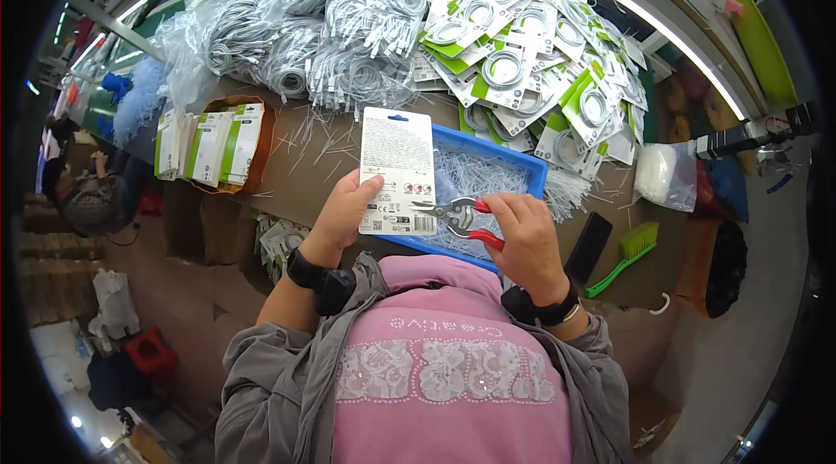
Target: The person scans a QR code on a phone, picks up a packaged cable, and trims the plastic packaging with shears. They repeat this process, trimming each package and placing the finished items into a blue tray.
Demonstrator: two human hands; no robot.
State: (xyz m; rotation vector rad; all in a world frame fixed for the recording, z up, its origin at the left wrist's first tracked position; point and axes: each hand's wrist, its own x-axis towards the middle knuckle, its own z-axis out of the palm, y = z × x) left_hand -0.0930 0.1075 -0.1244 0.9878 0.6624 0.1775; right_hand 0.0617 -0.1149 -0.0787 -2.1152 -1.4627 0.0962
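My left hand (348,207) grips a white packaging card (396,137) by its lower left side, with the printed back turned up. The card stands tilted over the near left part of a blue tray (538,177). In my right hand (527,233) is a pair of red-handled cutting pliers (459,218). Their metal jaws lie at the card's lower right part; I cannot tell whether they touch it. Short clear-white plastic tie offcuts (488,172) fill the tray. Whatever is on the card's far side is hidden.
Bagged white cables (366,37) and a heap of carded cables (514,63) line the table's far side. An orange-brown box of cards (228,146) stands left. To the right lie a black phone-like slab (589,245), a green brush (638,242) and a bag of white ties (666,175).
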